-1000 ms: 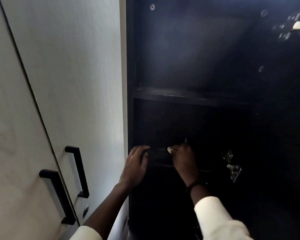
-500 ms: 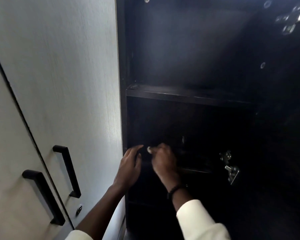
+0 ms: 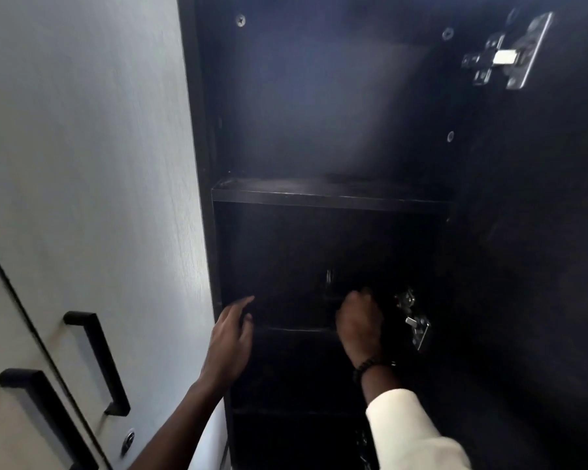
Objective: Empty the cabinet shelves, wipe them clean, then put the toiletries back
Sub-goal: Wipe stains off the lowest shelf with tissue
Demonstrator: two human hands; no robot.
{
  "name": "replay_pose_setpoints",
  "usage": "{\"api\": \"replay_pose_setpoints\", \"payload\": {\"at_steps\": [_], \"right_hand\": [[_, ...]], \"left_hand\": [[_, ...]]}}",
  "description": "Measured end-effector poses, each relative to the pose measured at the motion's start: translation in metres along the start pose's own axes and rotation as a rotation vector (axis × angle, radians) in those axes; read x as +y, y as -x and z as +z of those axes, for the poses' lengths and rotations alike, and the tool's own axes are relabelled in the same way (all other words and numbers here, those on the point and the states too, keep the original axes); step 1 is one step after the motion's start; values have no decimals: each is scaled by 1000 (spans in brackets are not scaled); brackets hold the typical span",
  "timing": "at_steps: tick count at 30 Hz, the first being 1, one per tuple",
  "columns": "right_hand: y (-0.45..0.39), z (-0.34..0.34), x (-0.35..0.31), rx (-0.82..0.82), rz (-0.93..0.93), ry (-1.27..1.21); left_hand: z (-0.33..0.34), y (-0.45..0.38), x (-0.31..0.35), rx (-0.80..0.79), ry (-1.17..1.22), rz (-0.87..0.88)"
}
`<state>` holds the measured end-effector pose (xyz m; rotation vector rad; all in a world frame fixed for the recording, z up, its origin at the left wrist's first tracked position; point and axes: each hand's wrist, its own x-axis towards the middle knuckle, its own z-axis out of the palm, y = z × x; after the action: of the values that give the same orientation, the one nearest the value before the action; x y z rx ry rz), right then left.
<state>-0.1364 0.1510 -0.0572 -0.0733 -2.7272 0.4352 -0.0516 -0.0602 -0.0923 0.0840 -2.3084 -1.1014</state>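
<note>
The dark cabinet stands open, and no toiletries show on its upper shelf point(image 3: 330, 195). My left hand point(image 3: 230, 340) hovers at the left end of the lower shelf point(image 3: 296, 329), fingers loosely extended and holding nothing. Deep over the right part of that shelf is my right hand point(image 3: 358, 327), with its back toward me and its fingers curled out of sight. Whatever it may grip is hidden in the dark. A small shiny glint point(image 3: 328, 278) shows at the back of this compartment.
A metal hinge point(image 3: 414, 320) sits on the cabinet's right wall just right of my right hand, and another hinge point(image 3: 506, 56) is at the top right. Left of the opening are pale closed doors with black handles point(image 3: 99, 361) and a round lock point(image 3: 128, 437).
My right hand has moved right along the lower shelf toward the hinge, and the small white thing it pinched is no longer visible. My left hand stayed at the left edge, fingers straighter.
</note>
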Motion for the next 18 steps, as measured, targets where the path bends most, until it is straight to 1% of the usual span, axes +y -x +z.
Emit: {"api": "replay_pose_setpoints", "payload": {"at_steps": [4, 6, 8, 10, 13, 18], "right_hand": [[31, 13, -52, -85, -301, -73], [28, 4, -49, -62, -353, -33], [17, -9, -28, -55, -329, 101], [3, -19, 3, -47, -236, 212], [-7, -29, 37, -16, -140, 277], [8, -30, 35, -37, -102, 315]], "left_hand": [[3, -1, 3, 9, -19, 11], [5, -1, 5, -11, -20, 27], [5, -2, 5, -35, -18, 43], [5, -1, 7, -62, -19, 50], [10, -3, 14, -121, -38, 69], [23, -6, 30, -185, -29, 108]]}}
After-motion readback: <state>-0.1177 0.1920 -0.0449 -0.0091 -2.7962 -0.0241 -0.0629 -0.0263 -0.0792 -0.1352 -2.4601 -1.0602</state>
